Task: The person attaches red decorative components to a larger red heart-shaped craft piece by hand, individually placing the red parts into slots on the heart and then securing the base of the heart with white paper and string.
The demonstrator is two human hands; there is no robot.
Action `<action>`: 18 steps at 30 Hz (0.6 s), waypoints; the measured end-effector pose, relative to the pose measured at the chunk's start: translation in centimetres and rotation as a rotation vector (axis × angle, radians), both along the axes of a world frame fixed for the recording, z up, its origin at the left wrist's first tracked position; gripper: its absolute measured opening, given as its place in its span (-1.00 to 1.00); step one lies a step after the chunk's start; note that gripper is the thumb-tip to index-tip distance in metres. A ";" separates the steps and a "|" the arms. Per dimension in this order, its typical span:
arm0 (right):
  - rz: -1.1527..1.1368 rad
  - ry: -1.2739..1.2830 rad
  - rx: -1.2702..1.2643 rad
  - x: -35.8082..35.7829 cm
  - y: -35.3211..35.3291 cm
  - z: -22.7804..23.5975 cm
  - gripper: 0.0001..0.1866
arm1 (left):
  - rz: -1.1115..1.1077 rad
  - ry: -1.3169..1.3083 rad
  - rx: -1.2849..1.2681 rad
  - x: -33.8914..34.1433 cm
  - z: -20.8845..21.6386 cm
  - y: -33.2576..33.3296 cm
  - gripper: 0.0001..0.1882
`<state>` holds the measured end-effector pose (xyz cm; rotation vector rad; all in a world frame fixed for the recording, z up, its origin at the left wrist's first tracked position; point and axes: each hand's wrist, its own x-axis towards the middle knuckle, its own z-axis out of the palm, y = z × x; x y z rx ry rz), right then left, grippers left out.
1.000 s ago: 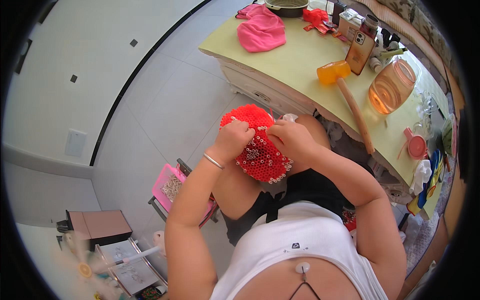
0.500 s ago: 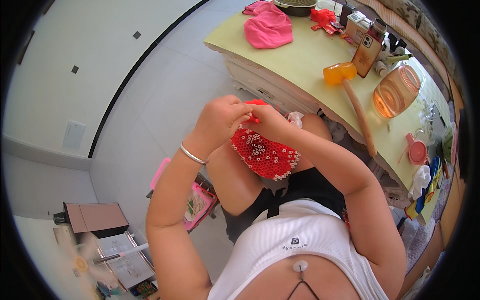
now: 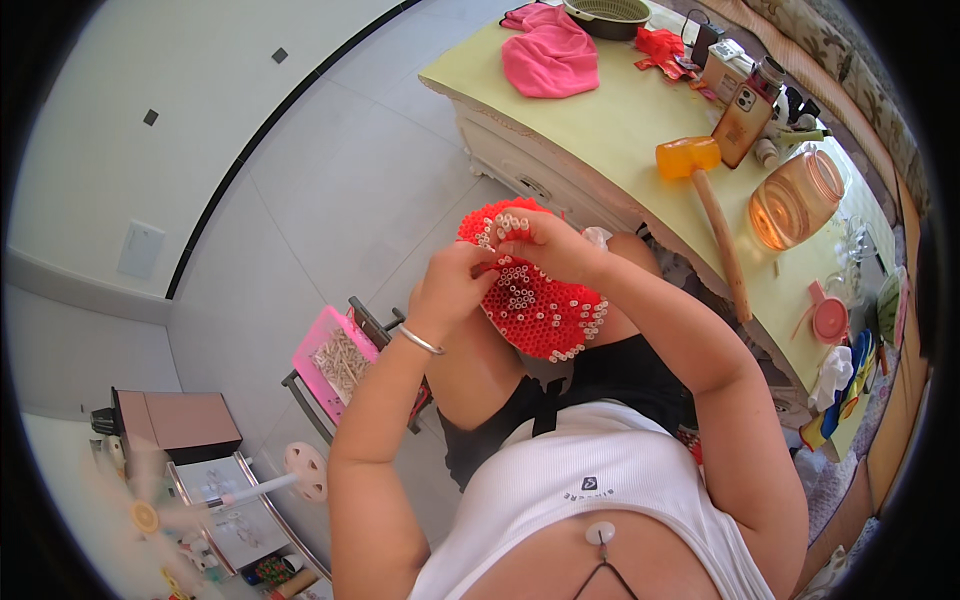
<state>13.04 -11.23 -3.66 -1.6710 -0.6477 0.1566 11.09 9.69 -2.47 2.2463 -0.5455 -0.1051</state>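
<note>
Both hands have shifted since the preceding frame: the left hand (image 3: 448, 290) has moved down toward 6 o'clock, and the red tube cluster (image 3: 565, 318) now shows more of its upper portion. Clock positions are taken from the cluster, with 12 o'clock at the top of the view.

Left hand: located at 9 o'clock, at the edge of the cluster; fingers curled, thumb and fingertips drawn close together. Whether a tube is pinched between them cannot be told.

Right hand: located at 12 o'clock, over the upper portion; fingers bent, nearly closed. Pale tube ends (image 3: 513, 224) show beside the fingers; whether these are gripped or seated in the cluster cannot be told.

Cluster: positioned above the lap, rounded in outline; honeycomb texture of narrow round red tubes, with white-ended tubes grouped near the middle and along the lower right edge.

Between 8 and 9 o'clock, the glossy pink tray (image 3: 306, 362) contains loose pale sticks (image 3: 340, 364). More of this tray is exposed than before, the left forearm having covered part of it.

At 2 o'clock, the mallet (image 3: 716, 225), with translucent orange head and wooden handle, lies on the pale green table (image 3: 620, 120), beside a clear rounded jar (image 3: 790, 205) of liquid. At 12 o'clock: soft, crumpled pink cloth (image 3: 550, 62).
</note>
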 end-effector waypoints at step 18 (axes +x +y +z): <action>-0.101 -0.096 -0.022 -1.0 -0.2 1.1 -0.87 | 0.033 -0.370 0.230 0.1 -0.2 -2.2 -0.88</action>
